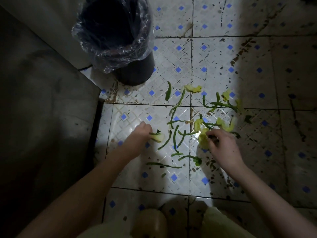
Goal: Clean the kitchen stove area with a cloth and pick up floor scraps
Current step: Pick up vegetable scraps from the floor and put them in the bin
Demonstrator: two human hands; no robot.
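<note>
Green vegetable strips (175,140) and pale yellow-green leaf pieces (193,88) lie scattered over the white tiled floor (130,169) with blue diamonds. My left hand (139,136) is low over the floor, fingers closed on a pale leafy scrap (157,137). My right hand (223,145) pinches a yellow-green leaf piece (203,140) at the middle of the mess. More strips (219,104) lie beyond my right hand.
A dark bin (135,73) lined with a clear plastic bag (111,40) stands at the back left, against a grey cabinet side (42,100). The floor is stained with dark spots on the right. My feet (151,222) show at the bottom edge.
</note>
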